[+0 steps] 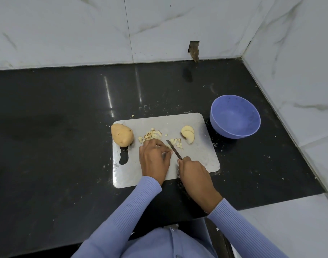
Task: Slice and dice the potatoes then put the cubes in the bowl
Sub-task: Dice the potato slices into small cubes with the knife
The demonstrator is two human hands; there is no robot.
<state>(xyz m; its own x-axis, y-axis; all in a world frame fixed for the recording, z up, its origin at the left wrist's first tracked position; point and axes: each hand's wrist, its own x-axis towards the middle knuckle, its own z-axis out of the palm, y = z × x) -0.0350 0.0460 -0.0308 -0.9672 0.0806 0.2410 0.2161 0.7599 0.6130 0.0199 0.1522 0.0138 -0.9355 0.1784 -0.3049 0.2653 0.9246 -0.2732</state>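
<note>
right hand (pixel 194 173) grips knife (pixel 174 149) | left hand (pixel 154 158) curled, holding piece, hidden | risk: fingertips beside blade get nicked; cubes (pixel 153 135) scatter off board (pixel 196 157); bowl (pixel 235 116) holds none

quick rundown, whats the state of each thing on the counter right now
potato: whole, uncut, on board's left end
slices: cut, not yet diced
cubes: diced, on the board
bowl: upright, empty
knife: held by right hand, tip down among cubes
left hand: fingers curled, over cubes
</note>
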